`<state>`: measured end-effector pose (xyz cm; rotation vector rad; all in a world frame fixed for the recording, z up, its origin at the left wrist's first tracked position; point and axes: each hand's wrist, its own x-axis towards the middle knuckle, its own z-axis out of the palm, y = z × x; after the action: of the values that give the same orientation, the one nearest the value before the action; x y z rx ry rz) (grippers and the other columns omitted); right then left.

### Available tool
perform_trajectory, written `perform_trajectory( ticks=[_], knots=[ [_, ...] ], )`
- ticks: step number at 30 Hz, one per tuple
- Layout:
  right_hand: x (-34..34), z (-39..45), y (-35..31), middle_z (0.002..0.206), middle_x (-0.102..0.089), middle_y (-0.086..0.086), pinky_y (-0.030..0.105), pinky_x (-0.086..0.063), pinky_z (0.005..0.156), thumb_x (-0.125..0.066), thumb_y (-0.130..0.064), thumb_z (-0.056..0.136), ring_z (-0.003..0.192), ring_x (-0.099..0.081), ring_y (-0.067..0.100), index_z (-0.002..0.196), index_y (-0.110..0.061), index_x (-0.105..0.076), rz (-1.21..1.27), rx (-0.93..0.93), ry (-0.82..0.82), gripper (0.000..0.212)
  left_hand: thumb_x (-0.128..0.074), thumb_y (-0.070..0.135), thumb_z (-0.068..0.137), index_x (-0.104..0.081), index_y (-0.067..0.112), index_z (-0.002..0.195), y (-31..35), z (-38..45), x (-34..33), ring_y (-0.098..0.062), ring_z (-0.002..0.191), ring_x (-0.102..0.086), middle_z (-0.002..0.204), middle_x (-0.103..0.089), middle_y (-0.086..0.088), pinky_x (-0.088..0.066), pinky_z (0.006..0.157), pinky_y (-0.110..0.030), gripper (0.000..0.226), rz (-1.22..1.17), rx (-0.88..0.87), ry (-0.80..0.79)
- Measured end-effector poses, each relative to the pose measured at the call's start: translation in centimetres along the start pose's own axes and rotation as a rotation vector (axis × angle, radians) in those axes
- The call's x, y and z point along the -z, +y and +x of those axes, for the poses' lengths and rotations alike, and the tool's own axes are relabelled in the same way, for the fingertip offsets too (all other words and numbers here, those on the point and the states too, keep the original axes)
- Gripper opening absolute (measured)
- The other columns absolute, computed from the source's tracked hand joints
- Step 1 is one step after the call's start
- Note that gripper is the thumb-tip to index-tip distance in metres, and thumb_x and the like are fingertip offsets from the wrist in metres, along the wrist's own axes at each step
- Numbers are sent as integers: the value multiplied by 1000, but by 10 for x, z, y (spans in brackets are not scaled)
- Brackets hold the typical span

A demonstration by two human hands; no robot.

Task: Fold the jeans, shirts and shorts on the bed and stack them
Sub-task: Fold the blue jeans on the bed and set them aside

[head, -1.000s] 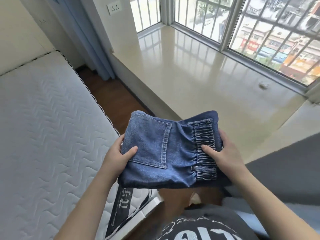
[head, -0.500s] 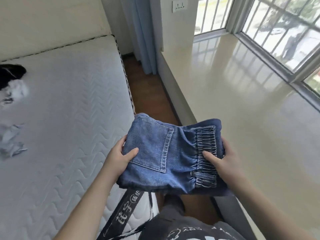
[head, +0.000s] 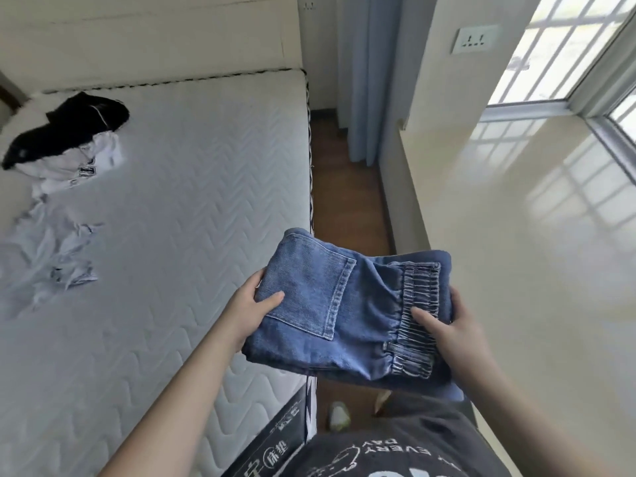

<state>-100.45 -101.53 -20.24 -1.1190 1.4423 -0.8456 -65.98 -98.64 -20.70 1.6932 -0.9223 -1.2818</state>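
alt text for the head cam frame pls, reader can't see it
A person holds folded blue jeans in both hands, left hand gripping the pocket side and right hand the elastic waistband, over the edge of a white mattress. Unfolded black garment and white clothes lie on the mattress's far left.

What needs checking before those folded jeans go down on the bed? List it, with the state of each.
1. Left hand grip on the folded jeans: thumb on top, ok.
2. Right hand grip at the elastic waistband: ok.
3. Fold holding together: ok on top; underside cannot tell.
4. Free space on the mattress beside the jeans: ok.
5. Black garment and white clothes folded: not ok, loose heap.
6. A stack started: cannot tell.
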Motion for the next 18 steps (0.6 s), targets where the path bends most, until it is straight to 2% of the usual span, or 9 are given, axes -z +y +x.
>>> perform_trajectory(
  ticks=[4,8,12,18],
  knots=[
    [-13,61,-9,114,-69,-16,46,-53,93,-79,-37,74,103,-67,7,128,-48,-49,-17,-8,-72,63,-69,12,90,-56,36,127,2,42,5,-11,105,-67,114,-70,12,-51,94,-33,46,-11,26,68],
    [-27,125,-24,111,-68,-22,42,-55,89,-79,-37,75,98,-67,1,121,-59,-48,-30,-8,-175,60,-70,14,89,-53,32,134,10,73,7,-14,109,-66,118,-69,8,-49,100,-42,51,-11,80,186],
    [-47,180,-42,110,-67,-24,36,-54,84,-78,-35,77,95,-67,-3,119,-61,-47,-45,-17,-277,58,-70,17,89,-52,34,134,21,98,15,-8,107,-66,117,-69,11,-49,101,-40,51,-1,108,282],
    [-99,227,-55,112,-69,-17,38,-53,89,-77,-25,81,99,-67,4,125,-49,-50,-73,-53,-433,57,-68,16,91,-51,36,133,5,106,38,-5,108,-65,119,-68,14,-50,100,-36,49,-48,163,424]
  ],
)
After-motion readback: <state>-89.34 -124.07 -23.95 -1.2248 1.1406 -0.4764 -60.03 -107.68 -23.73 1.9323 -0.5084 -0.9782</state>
